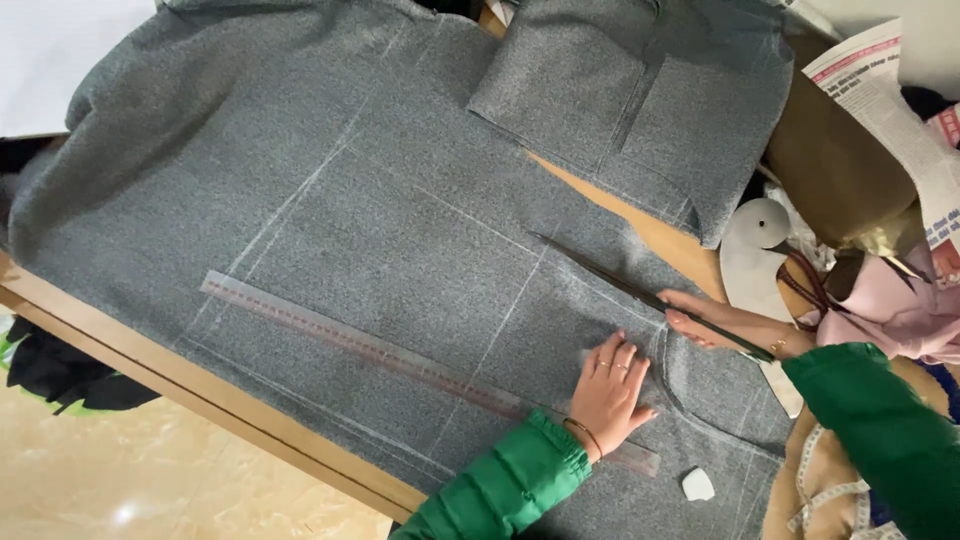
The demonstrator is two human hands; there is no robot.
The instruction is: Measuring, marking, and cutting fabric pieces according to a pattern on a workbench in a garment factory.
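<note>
A large grey fabric (400, 200) marked with white chalk lines covers the wooden table (200, 395). My left hand (610, 390) lies flat on the cloth, fingers apart, just above the end of a long clear ruler (380, 345) that runs diagonally across it. My right hand (705, 322) grips long dark scissors (610, 280) whose blades point up-left along the fabric's right edge. Both arms wear green sleeves. A small piece of white chalk (698, 484) rests on the cloth to the right of my left wrist.
A second grey cut piece (640, 90) lies at the top. Folded newspaper (880, 90), brown paper, pink cloth (890, 305) and a white curved object (758, 250) crowd the right side. A measuring tape (825, 495) hangs bottom right. Tiled floor (150, 480) shows bottom left.
</note>
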